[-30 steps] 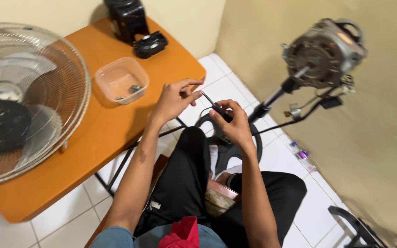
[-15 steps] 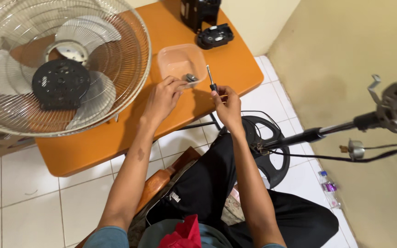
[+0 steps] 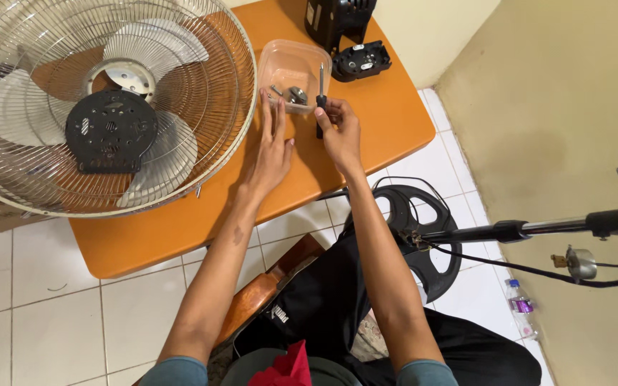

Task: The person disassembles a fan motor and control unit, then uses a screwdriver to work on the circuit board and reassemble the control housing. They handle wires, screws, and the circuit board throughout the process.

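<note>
On the left of the orange tabletop (image 3: 180,236) lies the fan cage (image 3: 101,107), its guard, pale blades and black hub plate taken off the stand, so the dismantling looks well along. The left hand (image 3: 272,146) rests flat beside it, fingers stretched open toward the clear plastic tray (image 3: 293,68), which holds a few small metal parts. Just right, the right hand (image 3: 339,129) has its fingers closed on a black-handled screwdriver (image 3: 320,96), its shaft pointing up over the tray's edge. Farther right, the stand pole (image 3: 538,229) juts bare above the floor, apparently awaiting more work.
</note>
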